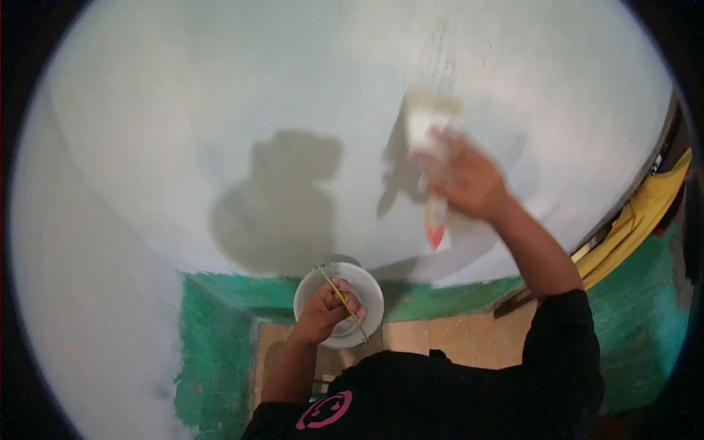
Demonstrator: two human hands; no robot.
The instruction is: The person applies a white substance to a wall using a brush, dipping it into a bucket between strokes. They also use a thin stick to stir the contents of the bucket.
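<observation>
My right hand, smeared by motion, is closed on a wide paintbrush. Its pale bristles point up at the wall, and the red-tipped handle hangs down below my palm. Whether the bristles touch the surface is hard to tell. Lower down, my left hand grips the thin yellow-green handle that crosses the top of a white bucket. The bucket hangs or stands close to the foot of the wall; its contents are mostly hidden by my hand. In front of me the wall is whitish, with dark streaks above the brush.
A green band runs along the wall's bottom, and more green shows at the left corner. Tan floor tiles lie below. At right, a yellow cloth drapes beside a dark edge. Shadows of me and the brush fall on the wall.
</observation>
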